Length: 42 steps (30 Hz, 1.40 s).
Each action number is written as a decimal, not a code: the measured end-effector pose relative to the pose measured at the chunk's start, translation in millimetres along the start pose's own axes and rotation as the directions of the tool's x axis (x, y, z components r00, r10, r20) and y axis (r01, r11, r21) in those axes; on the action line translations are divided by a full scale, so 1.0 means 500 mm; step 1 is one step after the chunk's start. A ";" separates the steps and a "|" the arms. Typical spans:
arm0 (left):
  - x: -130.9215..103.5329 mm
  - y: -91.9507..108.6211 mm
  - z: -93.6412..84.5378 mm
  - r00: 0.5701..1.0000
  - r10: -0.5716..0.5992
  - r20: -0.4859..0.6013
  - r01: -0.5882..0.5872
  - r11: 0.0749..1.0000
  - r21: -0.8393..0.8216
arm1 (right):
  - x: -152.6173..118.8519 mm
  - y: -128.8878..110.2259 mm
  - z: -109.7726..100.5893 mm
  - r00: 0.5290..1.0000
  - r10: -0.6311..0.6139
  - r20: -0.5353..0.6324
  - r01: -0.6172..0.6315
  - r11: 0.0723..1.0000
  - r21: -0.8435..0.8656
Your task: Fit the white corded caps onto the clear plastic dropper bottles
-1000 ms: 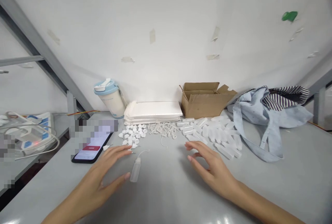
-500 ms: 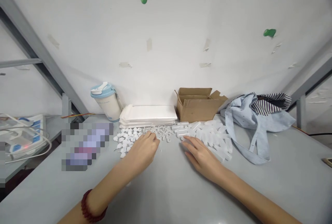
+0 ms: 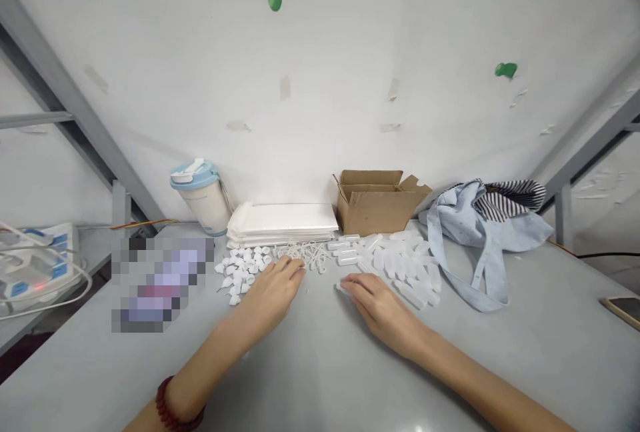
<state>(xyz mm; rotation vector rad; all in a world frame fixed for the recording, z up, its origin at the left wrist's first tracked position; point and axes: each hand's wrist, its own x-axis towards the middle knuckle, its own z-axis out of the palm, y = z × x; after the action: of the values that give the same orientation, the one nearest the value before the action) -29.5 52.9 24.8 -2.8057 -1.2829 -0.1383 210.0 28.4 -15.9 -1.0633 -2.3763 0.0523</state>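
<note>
- Nearest, a wide stretch of grey tabletop (image 3: 320, 365) runs between the two forearms, leaving room to move; the left table edge slants away toward the far side.
- A dark red bracelet (image 3: 177, 407) circles the left wrist.
- The right hand (image 3: 377, 302), well apart from the left, has its fingers pressed together, pinching a small bottle (image 3: 342, 289); only a pale, translucent end shows.
- The left hand (image 3: 273, 289) reaches in beside the small parts, fingers bent and close together; whether they pinch anything cannot be told.
- At the right side lies a flat dark thing with a pale rim (image 3: 625, 309), cut off by the view.
- On the left, a pixelated flat object (image 3: 167, 279) lies near the table edge.
- Just past the hands, left to right: white caps (image 3: 245, 262), a tangle of thin white tubes (image 3: 316, 259), then loose bottles (image 3: 407, 265), clear to frosted, lying jumbled.
- Behind them: a blue-lidded cup (image 3: 203, 202), stacked white envelopes (image 3: 285, 222), an open cardboard box (image 3: 377, 212) and a pale blue bag (image 3: 490, 225) with striped lining.
- Beyond the left edge, a power strip (image 3: 63, 252) sits among cables.
- Farthest, a white wall (image 3: 340, 39) carries tape scraps and two green patches.
</note>
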 end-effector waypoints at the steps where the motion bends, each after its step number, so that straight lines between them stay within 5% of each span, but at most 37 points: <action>1: -0.003 -0.001 0.001 1.000 -0.004 -0.012 0.004 1.000 -0.007 | 0.000 0.000 0.001 1.000 -0.007 -0.005 0.007 1.000 0.007; 5: -0.020 -0.001 0.005 0.997 -0.012 -0.080 0.007 0.998 -0.059 | 0.002 0.003 0.000 0.998 0.008 -0.066 -0.003 0.997 0.077; 8: -0.032 0.005 -0.005 0.974 -0.033 -0.223 -0.026 0.966 -0.257 | 0.007 -0.002 -0.007 0.991 0.065 -0.119 -0.045 0.985 0.165; 11: -0.039 0.018 -0.024 0.927 -0.159 -0.339 -0.019 0.885 -0.466 | 0.012 -0.018 -0.017 0.978 0.135 -0.158 -0.094 0.965 0.244; 17: -0.039 0.051 -0.041 0.818 -0.409 -0.405 0.040 0.742 -0.669 | 0.011 -0.051 -0.027 0.965 0.185 -0.187 -0.115 0.936 0.334; 20: -0.037 0.069 -0.044 0.828 -0.468 -0.308 0.034 0.591 -0.806 | 0.008 -0.059 -0.028 0.965 0.187 -0.185 -0.112 0.929 0.353; 24: -0.032 0.084 -0.046 0.867 -0.497 -0.021 0.105 0.223 -0.969 | 0.003 -0.069 -0.029 0.967 0.178 -0.183 -0.092 0.911 0.401; 28: -0.028 0.085 -0.036 0.863 -0.464 0.201 0.212 -0.029 -0.977 | -0.002 -0.082 -0.032 0.972 0.137 -0.189 -0.041 0.897 0.440; 32: -0.026 0.083 -0.027 0.863 -0.399 0.310 0.231 -0.233 -0.945 | -0.003 -0.091 -0.037 0.971 0.121 -0.204 -0.012 0.884 0.466; 37: -0.027 0.089 -0.028 0.873 -0.311 0.375 0.228 -0.419 -0.879 | -0.006 -0.093 -0.037 0.973 0.119 -0.198 -0.010 0.877 0.481; 42: -0.028 0.095 -0.032 0.877 -0.274 0.396 0.248 -0.448 -0.859 | -0.012 -0.090 -0.031 0.985 0.058 -0.161 0.022 0.888 0.460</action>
<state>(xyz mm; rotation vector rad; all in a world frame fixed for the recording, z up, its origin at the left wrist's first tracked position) -3.6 9.9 38.7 -2.7821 -2.8641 -2.6408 190.0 -9.8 5.7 -0.8201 -2.0520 0.4896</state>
